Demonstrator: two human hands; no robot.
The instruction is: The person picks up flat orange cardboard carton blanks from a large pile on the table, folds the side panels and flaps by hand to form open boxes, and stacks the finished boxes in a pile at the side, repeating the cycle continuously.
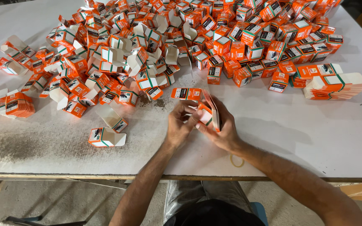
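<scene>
**Two hands working a sheaf of flat carton blanks above a white worktop**

The right hand (pixel 223 129) holds a sheaf of flat orange carton blanks (pixel 212 109) on edge; its long axis runs from near the person away toward the heap, leaning slightly leftward at the far end, with the fanned edges facing up. The sheaf sits just above the worktop (pixel 298 138), near its front edge and between the two hands. The right fingers are curled closed around the sheaf's near side; most of them are hidden behind the card. The left hand (pixel 180 125) has its fingers (pixel 189 115) bent and nearly closed, pinching the face of the nearest blank; how many blanks it grips cannot be told. One flat blank (pixel 186 93) lies on the worktop just beyond the hands. Farther off spreads a heap of folded orange cartons (pixel 197 37), cut off by the top of the view. A stack of flat blanks (pixel 334 86) lies at right, a smaller bundle (pixel 15 104) at left, and an open carton (pixel 105 137) near left of the hands. Printed detail is too small to make out.
</scene>
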